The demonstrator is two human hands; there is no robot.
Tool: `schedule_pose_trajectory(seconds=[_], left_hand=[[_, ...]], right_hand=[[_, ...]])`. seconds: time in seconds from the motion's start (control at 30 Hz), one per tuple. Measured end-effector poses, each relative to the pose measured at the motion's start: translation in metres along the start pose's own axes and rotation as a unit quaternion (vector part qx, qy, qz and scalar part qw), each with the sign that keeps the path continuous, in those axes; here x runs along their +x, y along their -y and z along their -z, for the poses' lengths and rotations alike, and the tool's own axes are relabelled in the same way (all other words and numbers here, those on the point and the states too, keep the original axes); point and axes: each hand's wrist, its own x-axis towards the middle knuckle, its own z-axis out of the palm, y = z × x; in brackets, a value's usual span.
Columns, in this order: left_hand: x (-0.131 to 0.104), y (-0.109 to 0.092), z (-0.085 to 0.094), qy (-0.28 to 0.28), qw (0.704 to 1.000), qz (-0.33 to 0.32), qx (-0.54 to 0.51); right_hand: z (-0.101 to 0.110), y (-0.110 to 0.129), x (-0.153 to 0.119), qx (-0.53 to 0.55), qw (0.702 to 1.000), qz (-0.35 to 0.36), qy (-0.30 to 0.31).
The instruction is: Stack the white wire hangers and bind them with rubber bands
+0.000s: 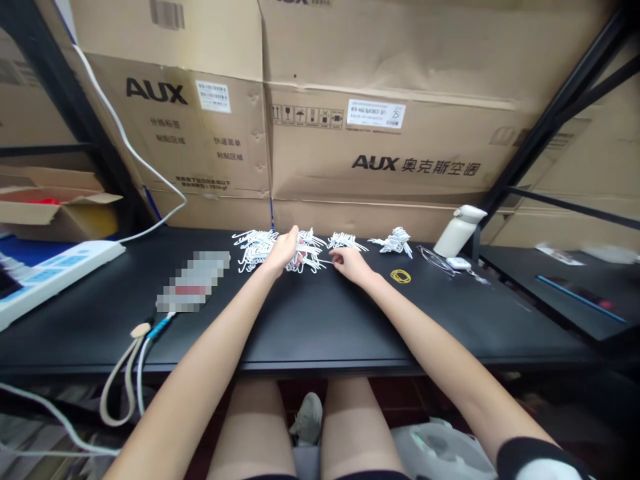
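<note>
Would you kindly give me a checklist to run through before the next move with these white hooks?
1. Left hand at the white hooks: ok, fingers around some.
2. Right hand has a grip on just one hook: cannot tell, its fingertips are too small.
3. Hooks all together: not ok, a separate clump lies further right.
4. Yellow bands apart from both hands: ok.
5. Bottle apart from the hooks: ok.

Left hand around a bunch of white hooks, right hand seemingly pinching one more, yellow bands and white bottle on black table, cardboard behind
</note>
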Motion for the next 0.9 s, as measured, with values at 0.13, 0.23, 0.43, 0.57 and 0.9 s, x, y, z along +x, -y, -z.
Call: schedule_pose_trajectory(seconds=[0.13, 0.23, 0.43, 0.57, 0.9], left_hand=[[-0.002, -0.001, -0.002, 0.003, 1.000, -0.003, 0.015], [-0.003, 0.000, -0.003, 0.004, 1.000, -0.003, 0.016], [-0.002, 0.002, -0.004, 0.015, 1.000, -0.007, 0.024], [-0.002, 0.002, -0.004, 0.022, 0.999, -0.012, 0.034], [-0.001, 0.004, -0.003, 0.026, 0.999, -0.014, 0.022]], right_hand=[[-0.001, -0.002, -0.001, -0.032, 0.999, 0.005, 0.005], [-0.004, -0.001, 0.000, -0.036, 0.999, 0.033, 0.014], [0.000, -0.004, 0.002, -0.015, 1.000, 0.023, 0.009], [0.012, -0.006, 0.001, -0.005, 1.000, 0.012, 0.021], [0.041, -0.015, 0.000, -0.050, 0.997, -0.004, 0.052]])
